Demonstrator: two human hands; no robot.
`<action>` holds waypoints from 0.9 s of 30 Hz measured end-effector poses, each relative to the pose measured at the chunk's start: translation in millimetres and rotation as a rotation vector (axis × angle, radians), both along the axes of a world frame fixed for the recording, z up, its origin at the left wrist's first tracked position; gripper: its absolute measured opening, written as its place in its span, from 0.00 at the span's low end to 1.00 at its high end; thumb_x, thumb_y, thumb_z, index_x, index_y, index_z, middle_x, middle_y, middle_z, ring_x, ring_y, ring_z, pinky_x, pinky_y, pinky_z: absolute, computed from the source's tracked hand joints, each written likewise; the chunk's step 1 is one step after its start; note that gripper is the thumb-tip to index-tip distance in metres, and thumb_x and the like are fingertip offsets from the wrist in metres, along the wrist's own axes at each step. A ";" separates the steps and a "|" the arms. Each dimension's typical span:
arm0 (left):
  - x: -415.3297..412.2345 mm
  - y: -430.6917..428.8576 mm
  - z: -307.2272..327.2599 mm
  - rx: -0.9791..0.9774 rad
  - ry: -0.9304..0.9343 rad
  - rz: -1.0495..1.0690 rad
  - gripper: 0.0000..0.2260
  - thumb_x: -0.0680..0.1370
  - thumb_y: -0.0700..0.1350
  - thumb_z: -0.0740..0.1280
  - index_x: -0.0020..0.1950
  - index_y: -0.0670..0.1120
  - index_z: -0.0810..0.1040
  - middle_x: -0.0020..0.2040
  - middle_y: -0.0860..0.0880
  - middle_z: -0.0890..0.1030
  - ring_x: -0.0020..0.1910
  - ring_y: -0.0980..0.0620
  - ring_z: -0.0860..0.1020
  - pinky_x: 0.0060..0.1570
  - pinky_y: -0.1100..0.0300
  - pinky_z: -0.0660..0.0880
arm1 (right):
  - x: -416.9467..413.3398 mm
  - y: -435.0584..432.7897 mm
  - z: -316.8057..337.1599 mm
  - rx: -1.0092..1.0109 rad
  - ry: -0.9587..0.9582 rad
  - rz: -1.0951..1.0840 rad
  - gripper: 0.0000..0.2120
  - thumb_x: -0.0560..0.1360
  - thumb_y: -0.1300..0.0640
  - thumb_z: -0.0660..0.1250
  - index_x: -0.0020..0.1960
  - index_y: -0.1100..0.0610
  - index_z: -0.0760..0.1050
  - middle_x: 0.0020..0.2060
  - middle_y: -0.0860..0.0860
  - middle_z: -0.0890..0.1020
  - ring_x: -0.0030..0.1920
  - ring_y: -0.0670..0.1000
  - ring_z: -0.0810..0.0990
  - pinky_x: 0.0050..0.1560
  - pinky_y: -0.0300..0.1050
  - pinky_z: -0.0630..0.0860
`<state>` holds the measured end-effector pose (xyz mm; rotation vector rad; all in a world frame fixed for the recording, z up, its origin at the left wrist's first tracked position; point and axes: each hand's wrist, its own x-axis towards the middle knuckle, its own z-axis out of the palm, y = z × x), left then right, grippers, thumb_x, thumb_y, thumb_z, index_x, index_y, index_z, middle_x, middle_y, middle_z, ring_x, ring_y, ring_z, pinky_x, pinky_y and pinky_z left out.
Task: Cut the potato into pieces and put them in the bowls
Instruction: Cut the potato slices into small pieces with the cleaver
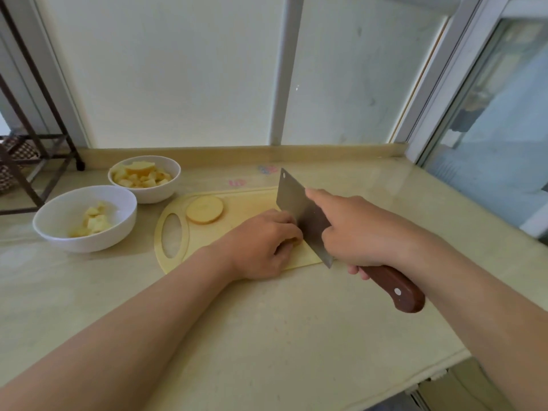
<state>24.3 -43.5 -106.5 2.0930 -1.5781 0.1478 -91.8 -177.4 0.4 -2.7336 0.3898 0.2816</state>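
A pale yellow cutting board (237, 203) lies on the counter. On its left part rests a round potato slice (204, 209). My left hand (261, 244) presses down on a potato piece (295, 241) that is mostly hidden under the fingers. My right hand (358, 229) grips a cleaver (299, 209) by its brown wooden handle, index finger stretched along the blade, which stands edge-down against my left knuckles. Two white bowls sit to the left: the far bowl (166, 194) is heaped with potato chunks, the near bowl (53, 232) holds a few.
The beige counter (237, 321) ends at a front edge low right. A dark metal rack (35, 161) stands at the far left. A wall with a white pipe (284, 69) rises behind, and a window (504, 129) is at the right.
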 end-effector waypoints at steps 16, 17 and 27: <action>5.0 14.9 3.3 -0.094 -0.036 0.038 0.10 0.75 0.48 0.65 0.44 0.44 0.83 0.45 0.49 0.80 0.41 0.51 0.76 0.44 0.56 0.76 | 8.6 -0.5 -9.4 0.064 -0.004 -0.025 0.42 0.78 0.66 0.54 0.83 0.36 0.44 0.50 0.58 0.77 0.36 0.59 0.86 0.36 0.58 0.86; 5.3 14.6 2.9 -0.098 -0.039 0.035 0.10 0.75 0.47 0.65 0.44 0.44 0.83 0.45 0.49 0.80 0.41 0.51 0.76 0.44 0.56 0.76 | 5.7 -0.4 -9.4 0.066 -0.002 -0.029 0.42 0.78 0.66 0.54 0.83 0.36 0.44 0.51 0.58 0.77 0.35 0.58 0.86 0.36 0.58 0.86; 7.5 12.9 -1.9 -0.124 -0.083 0.009 0.05 0.73 0.41 0.68 0.42 0.44 0.83 0.44 0.50 0.80 0.40 0.49 0.76 0.42 0.54 0.76 | 2.6 -13.2 -8.9 0.191 -0.158 -0.082 0.40 0.79 0.64 0.55 0.83 0.34 0.50 0.49 0.51 0.78 0.27 0.49 0.82 0.28 0.44 0.80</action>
